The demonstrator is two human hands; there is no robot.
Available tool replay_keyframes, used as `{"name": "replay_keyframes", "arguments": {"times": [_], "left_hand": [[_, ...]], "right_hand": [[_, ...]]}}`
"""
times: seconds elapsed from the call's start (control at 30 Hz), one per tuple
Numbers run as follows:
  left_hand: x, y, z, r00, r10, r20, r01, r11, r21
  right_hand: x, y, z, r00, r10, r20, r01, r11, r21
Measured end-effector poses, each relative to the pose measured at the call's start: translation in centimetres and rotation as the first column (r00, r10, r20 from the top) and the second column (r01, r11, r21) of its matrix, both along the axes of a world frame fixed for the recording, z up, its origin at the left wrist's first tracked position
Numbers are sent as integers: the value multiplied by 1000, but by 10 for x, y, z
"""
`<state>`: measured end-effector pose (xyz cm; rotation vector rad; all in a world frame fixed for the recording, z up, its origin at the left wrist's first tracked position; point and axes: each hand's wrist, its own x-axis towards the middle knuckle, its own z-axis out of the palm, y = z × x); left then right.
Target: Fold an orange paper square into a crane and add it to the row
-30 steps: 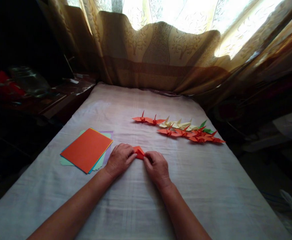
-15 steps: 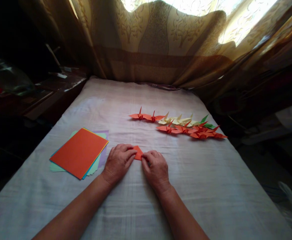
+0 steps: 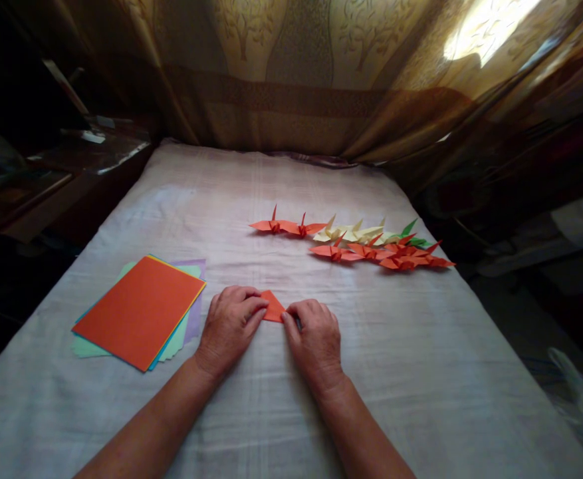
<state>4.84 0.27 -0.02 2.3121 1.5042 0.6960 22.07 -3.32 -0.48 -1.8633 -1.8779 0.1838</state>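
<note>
Flattened since a second ago, the orange folded paper [image 3: 273, 309] sits pinched between both hands [image 3: 230, 324] [image 3: 316, 340].

Two human arms, both uncovered right down to the bottom edge of the view. Left hand [image 3: 229, 326]: bare, broad across the back, rounded knuckles, fine skin creases. Right hand [image 3: 317, 336]: bare, same build, creased knuckles. Left wrist [image 3: 207, 367] and right wrist [image 3: 332, 387] also bare, narrower than the hands. Left forearm [image 3: 149, 426] and right forearm [image 3: 367, 429]: smooth outline, thickening away from the wrist, bare as far as they show. Fingers [image 3: 244, 293] look sturdy; nails too small and soft to read. Upper arms out of view.
</note>
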Motion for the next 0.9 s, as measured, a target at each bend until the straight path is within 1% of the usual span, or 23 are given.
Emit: {"name": "replay_keyframes", "arguments": {"times": [0.13, 0.33, 0.4, 0.5, 0.57, 0.63, 0.73, 0.9], "left_hand": [[-2, 2, -2, 999, 2, 33, -2, 1000, -1], [-3, 4, -2, 999, 9, 46, -8, 1000, -21], [-2, 4, -1, 998, 21, 51, -20, 999, -33], [-2, 4, -1, 997, 36, 64, -34, 999, -40], [-2, 4, -2, 997, 40, 71, -37, 999, -38], [-2, 5, -2, 997, 40, 72, -38, 999, -33], [-2, 5, -3, 997, 38, 68, -36, 999, -34], [-2, 5, -3, 997, 44, 62, -42, 998, -39]], "right_hand": [[7, -5, -1, 999, -20, -37, 20, 1000, 13], [7, -8, -1, 998, 1, -58, -1, 1000, 13], [6, -9, -3, 1000, 2, -29, -1, 999, 47], [5, -10, -8, 995, 68, 71, -75, 993, 90], [4, -10, -11, 982, 125, 142, -139, 987, 86], [4, -10, -12, 971, 150, 186, -165, 984, 64], [7, -11, -14, 964, 169, 206, -182, 982, 44], [14, -23, -13, 959, 199, 200, -216, 974, 64]]}}
